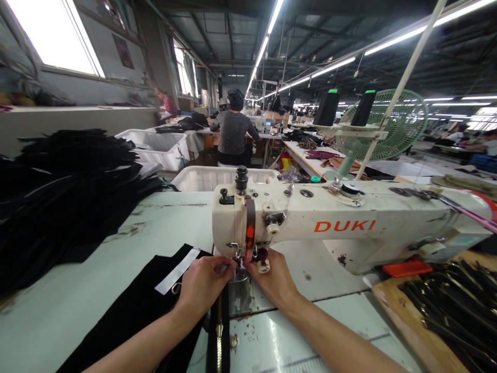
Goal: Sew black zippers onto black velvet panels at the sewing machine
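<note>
The gold-toothed zipper (pixel 219 339) runs lengthwise out from the sewing machine (pixel 295 220), nearer the pinched left hand (pixel 205 281) than the curled right hand (pixel 275 277); what either grasps, I cannot tell.

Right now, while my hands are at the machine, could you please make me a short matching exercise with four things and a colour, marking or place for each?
Things:
1. sewing machine
2. white strip
3. thread cones
4. zipper

Descriptions:
A. black with bright green tops
B. gold teeth
C. marked DUKI in orange-red letters
D. lying on the black fabric

Right pairs: 1-C, 2-D, 3-A, 4-B.
</note>
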A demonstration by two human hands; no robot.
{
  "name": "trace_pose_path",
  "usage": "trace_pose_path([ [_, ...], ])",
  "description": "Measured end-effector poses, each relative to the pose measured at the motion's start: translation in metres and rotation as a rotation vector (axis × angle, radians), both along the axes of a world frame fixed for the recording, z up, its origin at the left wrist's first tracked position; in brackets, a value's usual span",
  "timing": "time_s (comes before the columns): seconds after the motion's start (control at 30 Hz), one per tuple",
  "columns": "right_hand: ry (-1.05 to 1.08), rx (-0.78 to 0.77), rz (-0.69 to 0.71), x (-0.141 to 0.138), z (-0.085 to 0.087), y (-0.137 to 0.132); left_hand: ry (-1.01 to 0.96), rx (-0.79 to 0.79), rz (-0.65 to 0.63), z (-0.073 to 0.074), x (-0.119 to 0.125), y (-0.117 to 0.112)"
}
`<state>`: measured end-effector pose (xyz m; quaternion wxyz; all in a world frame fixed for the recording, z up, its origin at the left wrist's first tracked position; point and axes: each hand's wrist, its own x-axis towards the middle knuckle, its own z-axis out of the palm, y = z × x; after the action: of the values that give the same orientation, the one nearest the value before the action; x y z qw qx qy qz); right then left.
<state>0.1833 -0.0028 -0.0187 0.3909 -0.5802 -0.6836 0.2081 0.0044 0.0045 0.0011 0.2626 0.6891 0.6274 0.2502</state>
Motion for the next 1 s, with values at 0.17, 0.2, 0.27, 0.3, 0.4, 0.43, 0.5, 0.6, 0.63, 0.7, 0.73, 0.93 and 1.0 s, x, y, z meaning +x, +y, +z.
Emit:
trace_pose_path([
  [0.17, -0.008, 0.008, 0.016, -0.0005, 0.0005, -0.0005, 0.014, 0.003, 0.001, 0.0013, 0.0009, -0.0003],
  [0.2, -0.009, 0.012, 0.028, -0.0012, 0.0008, -0.0003, 0.016, 0.003, 0.0, 0.0011, 0.0008, -0.0001],
  [0.27, -0.01, 0.021, 0.055, -0.003, 0.0016, 0.0005, 0.021, 0.003, -0.001, 0.0003, 0.0005, 0.0004],
  [0.3, -0.012, 0.027, 0.067, -0.0039, 0.0019, 0.001, 0.022, 0.003, -0.003, -0.0003, 0.0003, 0.0007],
  [0.4, -0.019, 0.049, 0.093, -0.006, 0.0029, 0.0026, 0.025, 0.003, -0.01, -0.0028, 0.0001, 0.0015],
  [0.43, -0.023, 0.057, 0.099, -0.0064, 0.0031, 0.003, 0.026, 0.004, -0.014, -0.0035, 0.0, 0.0018],
  [0.5, -0.03, 0.074, 0.114, -0.0069, 0.0032, 0.0039, 0.025, 0.008, -0.022, -0.0043, -0.0001, 0.0023],
  [0.6, -0.039, 0.092, 0.124, -0.0072, 0.0024, 0.0051, 0.025, 0.017, -0.029, -0.0043, -0.0006, 0.0028],
  [0.63, -0.042, 0.095, 0.121, -0.0073, 0.0019, 0.0055, 0.025, 0.019, -0.031, -0.0042, -0.0008, 0.0029],
  [0.7, -0.045, 0.097, 0.108, -0.0074, 0.0006, 0.0065, 0.025, 0.025, -0.031, -0.0042, -0.0012, 0.0029],
  [0.73, -0.047, 0.097, 0.102, -0.0075, -0.0001, 0.0069, 0.024, 0.03, -0.031, -0.0042, -0.0013, 0.0028],
  [0.93, -0.055, 0.126, 0.078, -0.0088, -0.0049, 0.0076, 0.007, 0.064, -0.028, -0.0034, -0.0005, 0.001],
  [1.0, -0.057, 0.138, 0.067, -0.0089, -0.0055, 0.0067, 0.001, 0.075, -0.029, -0.0024, 0.0001, 0.0001],
])
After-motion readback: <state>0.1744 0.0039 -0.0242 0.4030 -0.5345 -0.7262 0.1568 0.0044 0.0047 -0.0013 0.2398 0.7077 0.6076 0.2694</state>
